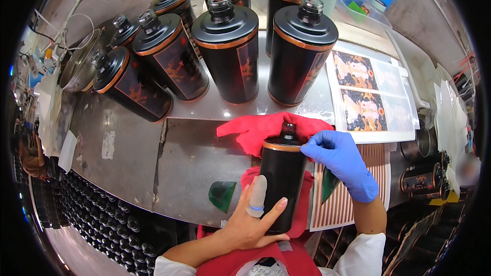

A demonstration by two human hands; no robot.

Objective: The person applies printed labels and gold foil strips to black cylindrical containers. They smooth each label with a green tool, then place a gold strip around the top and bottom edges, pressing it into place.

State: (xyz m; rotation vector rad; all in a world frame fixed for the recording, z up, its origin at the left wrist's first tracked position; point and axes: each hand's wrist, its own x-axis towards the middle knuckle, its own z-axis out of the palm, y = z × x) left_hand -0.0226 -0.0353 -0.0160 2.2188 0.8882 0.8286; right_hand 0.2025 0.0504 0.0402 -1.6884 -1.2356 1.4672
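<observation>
A black bottle (pixel 282 184) lies tilted on a red cloth (pixel 250 132), its neck pointing away from me. My left hand (pixel 254 214) is wrapped round its lower body; a pale sleeve covers one finger, with a blue band at its base. A copper-coloured strip (pixel 281 146) runs round the bottle's shoulder. At the strip's right end, my right hand (pixel 340 158), in a blue glove, pinches with thumb and forefinger; the exact grip is partly hidden. Two green, flat scraper-like pieces lie near the bottle, one on the left (pixel 222 196) and one on the right (pixel 330 184).
Several decorated black bottles with copper bands (pixel 227 56) stand beyond the cloth. On the right lie a sheet of copper stripes (pixel 376 174) and a sheet of printed decals (pixel 358 94). Many dark bottles (pixel 110 220) fill the lower left. A metal bowl (pixel 82 66) sits far left.
</observation>
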